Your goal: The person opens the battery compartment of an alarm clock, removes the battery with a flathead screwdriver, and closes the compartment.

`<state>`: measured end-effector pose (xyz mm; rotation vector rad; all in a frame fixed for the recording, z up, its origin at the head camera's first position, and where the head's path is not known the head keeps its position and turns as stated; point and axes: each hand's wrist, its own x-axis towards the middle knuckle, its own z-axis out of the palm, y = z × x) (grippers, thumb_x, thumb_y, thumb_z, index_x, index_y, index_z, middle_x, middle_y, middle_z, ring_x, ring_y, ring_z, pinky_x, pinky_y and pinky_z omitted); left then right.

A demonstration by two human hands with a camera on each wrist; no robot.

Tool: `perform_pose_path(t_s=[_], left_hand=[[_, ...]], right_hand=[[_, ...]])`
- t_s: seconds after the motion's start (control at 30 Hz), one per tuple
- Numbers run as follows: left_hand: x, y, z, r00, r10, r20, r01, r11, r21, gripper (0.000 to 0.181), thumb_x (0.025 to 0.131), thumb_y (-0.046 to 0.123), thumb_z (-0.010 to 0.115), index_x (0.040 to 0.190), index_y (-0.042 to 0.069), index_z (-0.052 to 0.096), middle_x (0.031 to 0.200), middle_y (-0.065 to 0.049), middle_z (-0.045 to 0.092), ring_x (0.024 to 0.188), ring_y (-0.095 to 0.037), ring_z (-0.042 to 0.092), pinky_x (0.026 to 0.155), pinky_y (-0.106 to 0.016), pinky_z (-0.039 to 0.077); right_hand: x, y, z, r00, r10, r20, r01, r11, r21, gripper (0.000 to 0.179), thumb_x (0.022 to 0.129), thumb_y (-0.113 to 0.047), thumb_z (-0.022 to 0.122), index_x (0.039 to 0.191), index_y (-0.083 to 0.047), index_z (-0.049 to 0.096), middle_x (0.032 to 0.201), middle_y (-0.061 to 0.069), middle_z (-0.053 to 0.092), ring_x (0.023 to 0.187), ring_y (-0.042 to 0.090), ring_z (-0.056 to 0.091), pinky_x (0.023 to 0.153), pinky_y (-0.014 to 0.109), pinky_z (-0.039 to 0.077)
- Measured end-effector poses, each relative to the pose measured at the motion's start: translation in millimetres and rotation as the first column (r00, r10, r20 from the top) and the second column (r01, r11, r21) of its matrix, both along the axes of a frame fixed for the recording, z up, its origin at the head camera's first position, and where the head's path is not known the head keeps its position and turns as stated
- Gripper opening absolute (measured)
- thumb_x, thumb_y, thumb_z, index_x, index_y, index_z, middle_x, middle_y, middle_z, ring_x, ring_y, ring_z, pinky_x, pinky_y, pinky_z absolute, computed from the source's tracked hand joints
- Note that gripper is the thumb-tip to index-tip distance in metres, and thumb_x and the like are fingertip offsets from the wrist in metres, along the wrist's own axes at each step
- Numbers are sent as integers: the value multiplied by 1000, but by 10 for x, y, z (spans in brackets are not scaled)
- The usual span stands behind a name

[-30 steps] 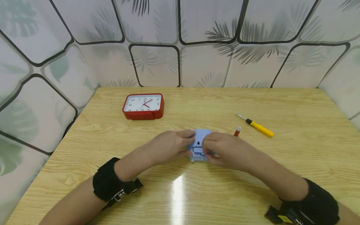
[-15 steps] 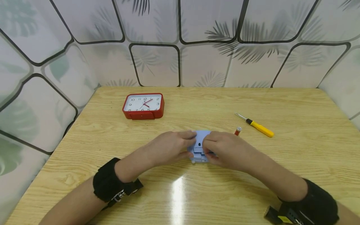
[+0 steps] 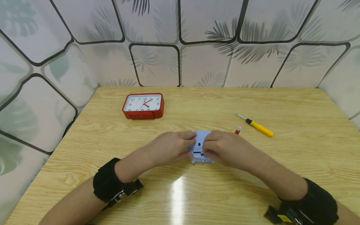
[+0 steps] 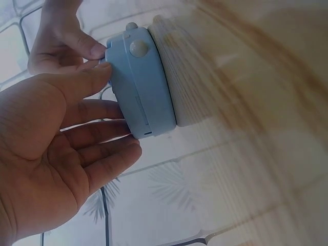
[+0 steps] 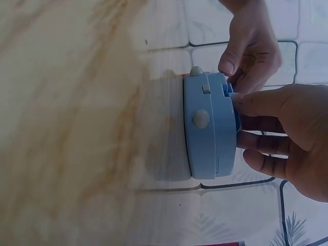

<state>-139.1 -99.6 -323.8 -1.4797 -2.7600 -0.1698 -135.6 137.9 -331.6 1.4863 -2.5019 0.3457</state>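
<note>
A light blue alarm clock [image 3: 202, 136] lies face down on the table, with a black knob on its back and an uncovered battery compartment [image 3: 198, 155] near its front edge. My left hand [image 3: 167, 148] grips the clock's left side, fingers over the back and thumb near the front. The curled fingers of my right hand [image 3: 228, 150] bend over the right part of the compartment. In the right wrist view, my right thumb presses at a small pale battery cover [image 5: 233, 96] there; most of it is hidden. Two round white feet [image 5: 201, 119] stick out from the clock's near side.
A red battery [image 3: 237, 130] stands on the table just beyond my right hand. Farther right lies a yellow-handled screwdriver [image 3: 261, 128]. A red alarm clock [image 3: 144, 106] is at the back left. The patterned wall covering [image 3: 202, 65] borders the table's far edge.
The blue clock has shifted very slightly toward me. My right fingers have moved a little at the compartment, and a dark gap now shows beneath the pale strip. My left hand barely moves.
</note>
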Motion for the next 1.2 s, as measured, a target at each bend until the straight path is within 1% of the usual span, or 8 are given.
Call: perform_pose_path(t_s=[0.1,0.37,0.73,0.87,0.93,1.03,1.1,1.2], left_hand=[[2,0,2,1000,1,2,-1,1000,-4,44,94,31,70,127,3,66,139,-14,59,120,-24,65,95,-33,57],[-3,-2,-7,1000,4,-2,-4,1000,-19,45,94,32,70,129,3,66,141,-14,58,122,-24,64,96,-33,57],[-14,-2,-10,1000,-5,-11,5,1000,-12,43,94,32,70,127,4,66,139,-13,59,117,-23,66,94,-31,58],[-12,-5,-10,1000,1,1,-1,1000,-15,45,95,32,70,129,4,66,141,-14,58,119,-24,65,94,-31,57],[-13,-7,-15,1000,0,2,0,1000,-14,45,94,32,70,129,4,66,141,-14,58,119,-24,65,95,-32,57],[-19,-7,-20,1000,-4,-3,4,1000,-9,43,94,32,71,128,5,67,140,-12,59,118,-23,66,94,-31,57],[-22,-8,-18,1000,-6,-9,6,1000,-5,42,94,31,71,126,6,67,139,-11,60,116,-21,67,92,-30,58],[-23,-12,-18,1000,-9,-8,8,1000,-3,41,93,32,72,125,6,68,141,-10,59,117,-20,66,92,-30,58]], right_hand=[[-7,11,5,1000,-1,20,1,1000,5,11,81,-9,83,87,-13,74,94,-3,70,89,10,65,79,25,59],[-11,20,6,998,-3,56,2,1000,11,9,83,-10,81,87,-15,76,96,-2,68,88,11,63,77,24,58],[-16,25,-7,1000,5,29,-6,1000,19,6,84,-15,81,83,-18,76,95,-1,67,86,10,62,74,23,57],[-15,33,-2,998,-12,62,10,1000,27,6,84,-19,81,88,-17,77,98,-1,67,89,11,62,76,24,58],[-12,48,5,994,-33,102,32,999,17,16,83,-24,82,95,-17,75,104,-1,66,95,12,61,79,26,58],[-10,62,24,980,-79,184,81,997,-5,38,81,-33,84,111,-16,69,117,-2,61,109,13,56,86,29,57],[-13,63,30,966,-110,235,113,994,1,58,78,-40,86,125,-14,62,130,0,55,120,16,50,94,34,55],[-13,58,22,935,-159,318,147,987,61,84,76,-45,86,143,-12,48,147,5,44,136,22,41,106,43,48]])
